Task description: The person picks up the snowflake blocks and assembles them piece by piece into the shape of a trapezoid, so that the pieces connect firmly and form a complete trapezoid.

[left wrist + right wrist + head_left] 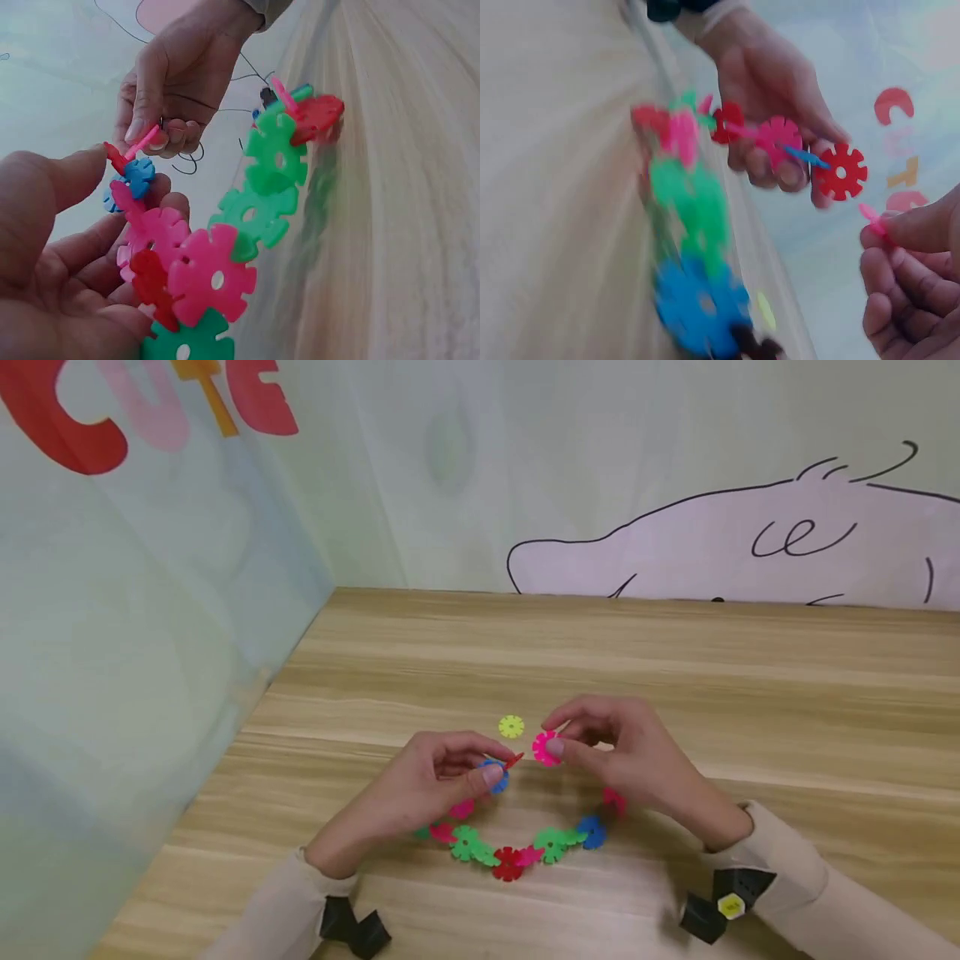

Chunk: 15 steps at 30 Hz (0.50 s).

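Note:
A chain of interlocked notched plastic discs (508, 863) in red, pink, green and blue curves across the table below both hands. My left hand (438, 781) pinches its left end by a blue disc (495, 776), lifted off the table. Slotted onto that blue disc is a red disc (841, 172), which forms the chain's tip. My right hand (622, 756) pinches a pink disc (547, 748) between thumb and fingertips, close to the red one. In the left wrist view the pink disc (142, 141) overlaps the red tip; the right wrist view has a small gap between them.
A yellow disc (512, 727) lies flat on the wooden table (600, 652), just beyond the hands. The chain's other end, with a blue disc (592, 832) and a pink disc (613, 802), runs up under the right hand. Decorated walls (420, 485) border the table's back and left.

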Each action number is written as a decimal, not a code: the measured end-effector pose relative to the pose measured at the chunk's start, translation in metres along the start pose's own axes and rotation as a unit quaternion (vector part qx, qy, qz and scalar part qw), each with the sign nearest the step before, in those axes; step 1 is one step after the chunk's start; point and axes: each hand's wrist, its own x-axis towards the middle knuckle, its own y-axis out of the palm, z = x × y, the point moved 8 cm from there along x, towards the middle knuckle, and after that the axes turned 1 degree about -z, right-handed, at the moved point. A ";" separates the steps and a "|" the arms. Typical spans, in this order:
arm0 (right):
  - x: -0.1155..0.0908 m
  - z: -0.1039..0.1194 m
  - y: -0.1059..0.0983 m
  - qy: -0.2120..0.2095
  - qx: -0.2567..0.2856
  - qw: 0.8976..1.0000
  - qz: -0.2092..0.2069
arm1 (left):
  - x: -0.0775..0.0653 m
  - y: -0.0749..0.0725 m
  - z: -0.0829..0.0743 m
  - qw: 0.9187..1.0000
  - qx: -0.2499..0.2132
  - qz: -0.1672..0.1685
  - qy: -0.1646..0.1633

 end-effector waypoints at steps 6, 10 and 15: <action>-0.005 0.013 0.006 -0.057 0.039 0.998 0.006 | -0.003 0.000 -0.002 1.000 -0.001 0.005 0.008; -0.008 0.014 0.008 -0.070 0.036 0.997 -0.003 | -0.004 0.002 -0.003 1.000 0.010 0.011 0.020; -0.010 0.018 0.008 -0.088 0.009 0.996 -0.008 | -0.002 0.004 -0.007 0.999 0.024 0.002 0.022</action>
